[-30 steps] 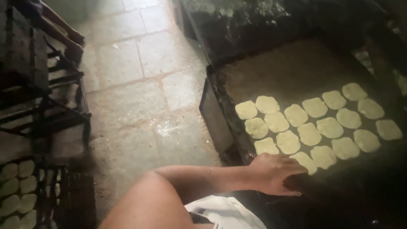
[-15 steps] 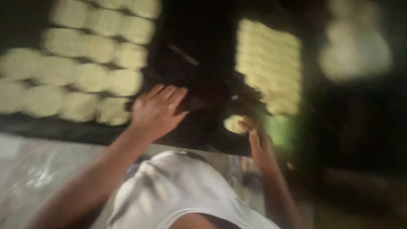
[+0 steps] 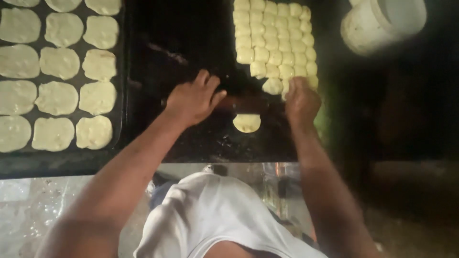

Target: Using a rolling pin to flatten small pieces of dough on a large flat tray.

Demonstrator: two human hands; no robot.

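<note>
Left hand (image 3: 193, 99) spread flat, palm down, on one end of a dark rolling pin (image 3: 241, 103); right hand (image 3: 301, 98) curled over the other end. Small flattened dough round (image 3: 246, 123) just below the pin, block of dough balls (image 3: 275, 40) above it. Tray of flattened dough discs (image 3: 57, 76) well left of the pin, white bucket (image 3: 382, 21) far upper right of it

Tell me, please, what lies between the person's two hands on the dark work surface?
In the head view, a dark rolling pin spans from left hand to right hand, with one flattened dough round just below it.
</note>
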